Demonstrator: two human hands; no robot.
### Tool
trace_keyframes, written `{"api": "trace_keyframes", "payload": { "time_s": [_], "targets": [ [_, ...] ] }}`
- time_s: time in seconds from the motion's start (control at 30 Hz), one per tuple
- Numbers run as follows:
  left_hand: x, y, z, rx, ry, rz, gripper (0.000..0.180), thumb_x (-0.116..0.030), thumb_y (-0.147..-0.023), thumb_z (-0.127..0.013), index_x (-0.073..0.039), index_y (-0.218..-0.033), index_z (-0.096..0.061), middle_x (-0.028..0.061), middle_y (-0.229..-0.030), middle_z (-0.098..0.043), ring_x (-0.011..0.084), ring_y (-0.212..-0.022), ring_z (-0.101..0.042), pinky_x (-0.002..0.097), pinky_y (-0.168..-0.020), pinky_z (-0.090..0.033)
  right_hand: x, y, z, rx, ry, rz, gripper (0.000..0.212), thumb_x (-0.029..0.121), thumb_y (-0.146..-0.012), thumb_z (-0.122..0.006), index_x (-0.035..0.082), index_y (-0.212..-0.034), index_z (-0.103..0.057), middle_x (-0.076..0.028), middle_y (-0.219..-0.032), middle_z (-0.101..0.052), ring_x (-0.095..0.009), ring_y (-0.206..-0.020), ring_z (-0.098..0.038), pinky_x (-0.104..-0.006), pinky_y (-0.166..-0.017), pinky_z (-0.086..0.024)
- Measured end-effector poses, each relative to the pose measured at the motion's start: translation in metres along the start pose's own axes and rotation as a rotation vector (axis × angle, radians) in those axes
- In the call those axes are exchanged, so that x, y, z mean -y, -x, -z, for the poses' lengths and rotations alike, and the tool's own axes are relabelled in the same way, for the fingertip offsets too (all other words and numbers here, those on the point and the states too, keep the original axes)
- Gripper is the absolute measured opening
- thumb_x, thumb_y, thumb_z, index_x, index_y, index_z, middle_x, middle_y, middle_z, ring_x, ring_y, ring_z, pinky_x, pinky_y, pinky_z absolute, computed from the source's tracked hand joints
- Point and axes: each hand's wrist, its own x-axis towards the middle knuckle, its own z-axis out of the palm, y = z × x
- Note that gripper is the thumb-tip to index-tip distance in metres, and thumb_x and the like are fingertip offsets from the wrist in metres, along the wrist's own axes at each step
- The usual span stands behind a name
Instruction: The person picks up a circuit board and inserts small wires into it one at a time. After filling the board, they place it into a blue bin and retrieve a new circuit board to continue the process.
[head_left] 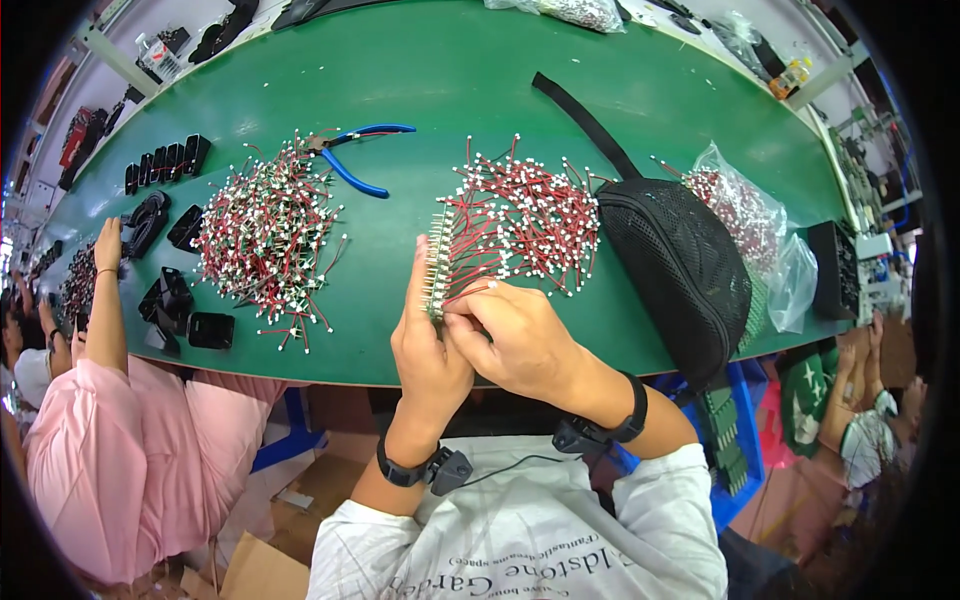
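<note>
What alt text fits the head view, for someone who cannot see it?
Both hands, left hand and right hand, hold a narrow connector strip with red wires over a green table. Wire piles, blue pliers and a black mesh bag lie around.

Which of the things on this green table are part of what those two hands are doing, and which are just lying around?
In use:
left hand
right hand
circuit strip
red wire pile

Lying about:
blue pliers
black mesh bag
second wire pile
plastic bag of wires
black housings
</note>
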Motion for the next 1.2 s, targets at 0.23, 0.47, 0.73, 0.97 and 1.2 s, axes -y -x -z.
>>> {"api": "trace_keyframes", "payload": {
  "time_s": [0.23,0.47,0.73,0.97,1.2],
  "targets": [
    [0.003,0.006,0.001,-0.011,-0.010,0.014,0.055,0.004,-0.089,-0.053,0.008,-0.141,-0.035,0.0244,-0.140,-0.048,0.0298,-0.116,-0.060,0.0351,-0.093,-0.049,0.001,0.003,0.000,-0.034,0.027,0.059,0.008,0.000,-0.078,-0.064,-0.002,-0.083,-0.058,-0.014,-0.078,-0.060,-0.031,-0.068,-0.061,-0.0395,-0.061,-0.052],
    [-0.007,0.002,0.010,-0.029,0.115,0.065,0.050,0.006,-0.087,-0.054,0.007,-0.136,-0.044,0.0190,-0.128,-0.058,0.0231,-0.112,-0.060,0.0326,-0.094,-0.047,0.002,0.003,-0.004,-0.010,0.042,0.071,0.012,0.002,-0.077,-0.069,-0.001,-0.088,-0.066,-0.014,-0.086,-0.068,-0.029,-0.076,-0.067,-0.0353,-0.066,-0.054],
    [0.030,0.011,0.049,-0.430,0.416,0.352,0.030,0.011,-0.083,-0.055,0.006,-0.113,-0.056,0.0098,-0.107,-0.062,0.0144,-0.092,-0.057,0.0266,-0.081,-0.046,-0.026,0.020,0.065,-0.030,0.474,-0.133,0.034,0.013,-0.075,-0.075,0.008,-0.106,-0.063,-0.009,-0.093,-0.058,-0.027,-0.083,-0.057,-0.0366,-0.069,-0.049],
    [0.041,0.011,0.042,-0.364,0.585,0.266,0.035,0.014,-0.081,-0.051,0.009,-0.115,-0.052,0.0124,-0.113,-0.059,0.0185,-0.098,-0.057,0.0292,-0.088,-0.046,-0.059,0.040,0.066,0.004,0.766,-0.195,0.016,0.010,-0.077,-0.068,0.006,-0.086,-0.056,-0.009,-0.088,-0.052,-0.028,-0.083,-0.057,-0.0380,-0.067,-0.049],
    [0.045,0.009,0.046,-0.329,0.654,0.293,0.038,0.017,-0.081,-0.048,0.008,-0.118,-0.051,0.0124,-0.113,-0.058,0.0184,-0.097,-0.057,0.0295,-0.088,-0.046,-0.059,0.012,0.085,-0.216,0.456,-0.153,0.010,0.010,-0.081,-0.065,0.005,-0.086,-0.059,-0.012,-0.087,-0.057,-0.028,-0.084,-0.057,-0.0382,-0.071,-0.048]
  ]
}}
